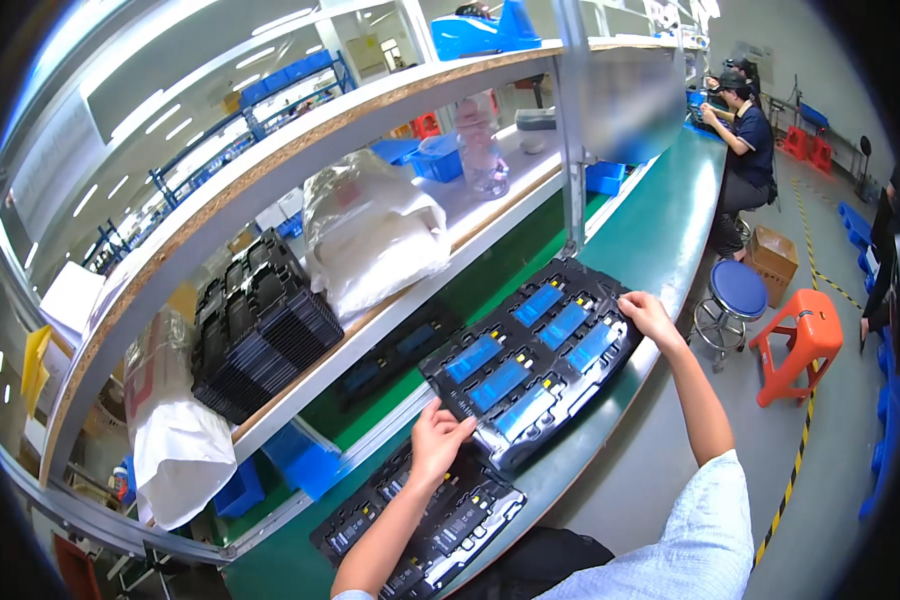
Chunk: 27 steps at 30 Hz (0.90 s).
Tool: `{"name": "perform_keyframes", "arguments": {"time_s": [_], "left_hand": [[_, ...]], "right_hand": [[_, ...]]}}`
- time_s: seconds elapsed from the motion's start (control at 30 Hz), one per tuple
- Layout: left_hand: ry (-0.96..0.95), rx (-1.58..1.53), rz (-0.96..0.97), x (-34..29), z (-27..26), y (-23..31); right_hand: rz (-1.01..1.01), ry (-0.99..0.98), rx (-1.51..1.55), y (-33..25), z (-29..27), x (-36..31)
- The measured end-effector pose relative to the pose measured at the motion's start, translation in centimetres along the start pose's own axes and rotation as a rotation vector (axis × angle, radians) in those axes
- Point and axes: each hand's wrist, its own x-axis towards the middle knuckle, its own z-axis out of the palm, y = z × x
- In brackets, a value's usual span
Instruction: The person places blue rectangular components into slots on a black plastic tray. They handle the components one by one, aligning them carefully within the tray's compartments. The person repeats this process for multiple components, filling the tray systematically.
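Note:
A black plastic tray (508, 349) lies across the green bench, holding several flat blue rectangular pieces (566, 325) with small yellow tabs, which look like batteries. My left hand (440, 440) pinches the tray's near left corner. At its far right corner my right hand (650, 316) is closed on the rim, the fingertips partly hidden. Nearer to me, a second black tray (490, 510) with flat black pieces sits partly under the first one's near end. My left forearm crosses over this second tray and covers some of it.
A shelf (390, 345) behind the bench carries a stack of black trays (265, 330), white plastic bags (365, 235) and a blue bin (435, 158). To the right stand an orange stool (800, 340), a round blue stool (738, 288) and a cardboard box (770, 262). A person (745, 150) sits farther along the bench.

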Motion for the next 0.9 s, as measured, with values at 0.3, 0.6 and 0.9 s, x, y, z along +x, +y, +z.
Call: {"name": "perform_keyframes", "arguments": {"time_s": [0.3,0.6,0.9], "left_hand": [[0.097,0.637,0.303,2.4,6.4,-1.6],[0.151,0.970,0.491,2.1,8.5,-1.6],[0.181,1.104,0.649,2.3,7.0,-1.6]], "right_hand": [[-0.137,0.409,-0.436,3.9,1.5,3.0],[0.027,0.471,-0.359,4.1,0.6,4.0],[-0.044,0.462,-0.357,5.2,1.1,4.3]]}}
